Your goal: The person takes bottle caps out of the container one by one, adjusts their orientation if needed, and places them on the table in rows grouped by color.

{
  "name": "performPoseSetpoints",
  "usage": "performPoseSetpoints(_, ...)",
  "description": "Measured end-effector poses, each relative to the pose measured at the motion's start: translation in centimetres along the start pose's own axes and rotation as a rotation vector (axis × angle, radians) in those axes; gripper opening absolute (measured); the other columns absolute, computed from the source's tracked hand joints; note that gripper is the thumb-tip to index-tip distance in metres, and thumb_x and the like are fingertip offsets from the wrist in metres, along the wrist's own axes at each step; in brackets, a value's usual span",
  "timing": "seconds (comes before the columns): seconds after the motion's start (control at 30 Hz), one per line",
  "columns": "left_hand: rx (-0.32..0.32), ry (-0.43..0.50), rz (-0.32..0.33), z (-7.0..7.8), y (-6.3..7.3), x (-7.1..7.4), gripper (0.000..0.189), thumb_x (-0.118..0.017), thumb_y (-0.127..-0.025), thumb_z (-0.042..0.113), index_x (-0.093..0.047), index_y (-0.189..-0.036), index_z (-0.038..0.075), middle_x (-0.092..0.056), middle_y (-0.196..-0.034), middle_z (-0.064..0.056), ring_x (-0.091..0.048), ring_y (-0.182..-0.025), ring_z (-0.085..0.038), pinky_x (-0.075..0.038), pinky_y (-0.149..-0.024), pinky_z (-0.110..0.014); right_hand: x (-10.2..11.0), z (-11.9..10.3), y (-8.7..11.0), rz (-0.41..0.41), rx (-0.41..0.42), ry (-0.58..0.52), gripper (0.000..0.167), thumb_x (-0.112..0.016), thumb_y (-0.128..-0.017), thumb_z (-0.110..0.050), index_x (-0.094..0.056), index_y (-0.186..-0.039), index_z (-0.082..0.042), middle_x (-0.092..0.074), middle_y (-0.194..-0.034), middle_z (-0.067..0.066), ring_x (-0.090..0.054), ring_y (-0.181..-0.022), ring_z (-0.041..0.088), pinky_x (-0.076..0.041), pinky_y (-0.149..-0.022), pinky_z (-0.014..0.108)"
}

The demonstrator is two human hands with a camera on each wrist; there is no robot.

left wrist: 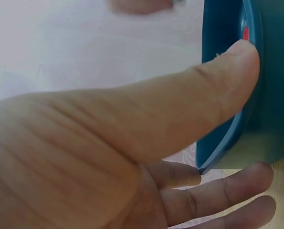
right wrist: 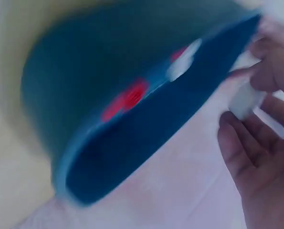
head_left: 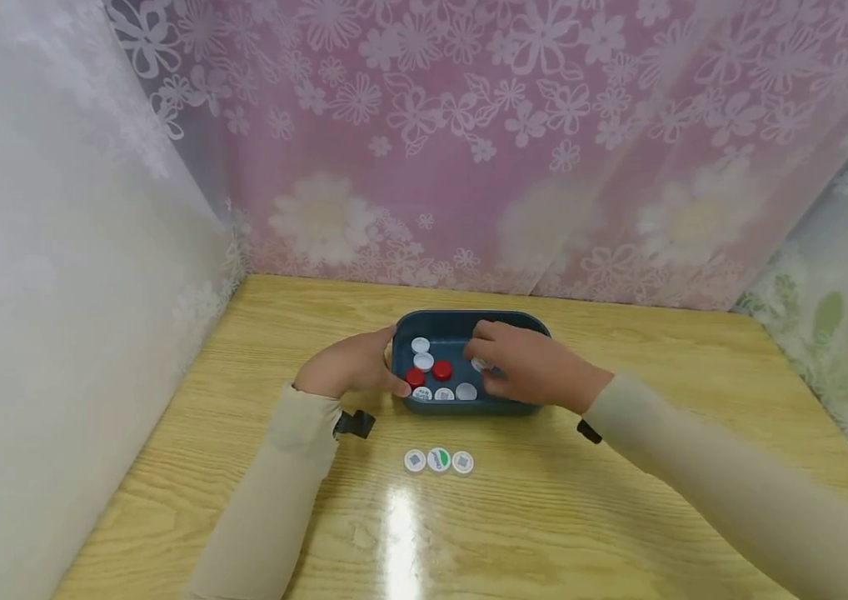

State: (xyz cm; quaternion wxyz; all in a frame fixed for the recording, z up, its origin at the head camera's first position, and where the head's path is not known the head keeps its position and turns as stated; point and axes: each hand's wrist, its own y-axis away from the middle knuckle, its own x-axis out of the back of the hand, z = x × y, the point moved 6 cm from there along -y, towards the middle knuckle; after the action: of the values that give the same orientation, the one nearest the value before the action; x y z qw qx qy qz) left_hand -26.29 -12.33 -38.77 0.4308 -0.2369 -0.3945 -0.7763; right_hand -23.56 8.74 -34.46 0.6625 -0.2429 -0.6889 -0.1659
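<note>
A dark blue plastic box stands on the table, its inside partly hidden by my right hand. My left hand grips its left end, with the thumb over the rim. Above the box, my right hand pinches a white bottle cap between thumb and fingers. Inside the box lie red caps and several white caps, some with printed tops. In front of the box, a row of three white printed caps lies on the table; the middle one has a green mark.
The wooden table ends at a pink flowered curtain behind the box. A pale curtain hangs along the left side, and a leaf-patterned one along the right.
</note>
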Motion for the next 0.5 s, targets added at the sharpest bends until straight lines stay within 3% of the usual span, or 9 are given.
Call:
performPoseSetpoints(0.1, 0.002, -0.004, -0.007, 0.2, 0.0, -0.2, 0.111, -0.089, -0.083, 0.037, -0.018, -0.168, 0.026, -0.042, -0.162, -0.005, -0.041, -0.147, -0.031, -0.037, -0.116, -0.056, 0.4, -3.0, 2.5, 0.121, 0.074, -0.02, 0.024, -0.075, -0.089, -0.011, -0.067, -0.112, -0.014, -0.058, -0.099, -0.004, -0.051, -0.081, 0.009, -0.05, -0.07, 0.024)
performPoseSetpoints(0.17, 0.004, -0.01, -0.007, 0.4, 0.1, -0.2, 0.112, -0.089, -0.083, 0.037, -0.018, -0.168, 0.026, -0.041, -0.163, -0.005, -0.041, -0.147, -0.032, -0.037, -0.116, -0.056, -0.3, -4.6, 4.1, 0.122, 0.092, -0.007, 0.024, -0.077, -0.088, -0.014, -0.067, -0.11, -0.015, -0.057, -0.096, -0.006, -0.05, -0.078, 0.008, -0.049, -0.069, 0.023)
performPoseSetpoints(0.3, -0.004, -0.019, 0.006, 0.5, 0.2, -0.1, 0.111, -0.088, -0.083, 0.037, -0.017, -0.168, 0.024, -0.04, -0.164, -0.005, -0.041, -0.147, -0.031, -0.038, -0.116, -0.056, -3.0, -5.8, 6.6, 0.0, 0.057, 0.011, 0.021, -0.077, -0.088, -0.022, -0.067, -0.106, -0.016, -0.054, -0.089, -0.009, -0.048, -0.075, 0.007, -0.048, -0.067, 0.024)
performPoseSetpoints(0.4, -0.017, -0.019, 0.019, 0.5, 0.2, 0.0, 0.111, -0.089, -0.083, 0.035, -0.019, -0.168, 0.024, -0.054, -0.152, -0.007, -0.048, -0.139, -0.03, -0.04, -0.114, -0.054, -5.2, -5.8, 7.5, -0.082, 0.01, 0.002, 0.021, -0.075, -0.091, -0.025, -0.068, -0.108, -0.015, -0.054, -0.089, -0.009, -0.048, -0.075, 0.006, -0.051, -0.069, 0.026)
performPoseSetpoints(0.5, -0.026, -0.018, 0.018, 0.5, 0.1, 0.0, 0.11, -0.089, -0.082, 0.034, -0.02, -0.168, 0.025, -0.063, -0.138, -0.008, -0.053, -0.131, -0.029, -0.041, -0.113, -0.054, -6.6, -5.5, 7.8, -0.099, -0.028, -0.026, 0.021, -0.074, -0.094, -0.026, -0.067, -0.111, -0.016, -0.057, -0.092, -0.009, -0.051, -0.078, 0.006, -0.054, -0.074, 0.028)
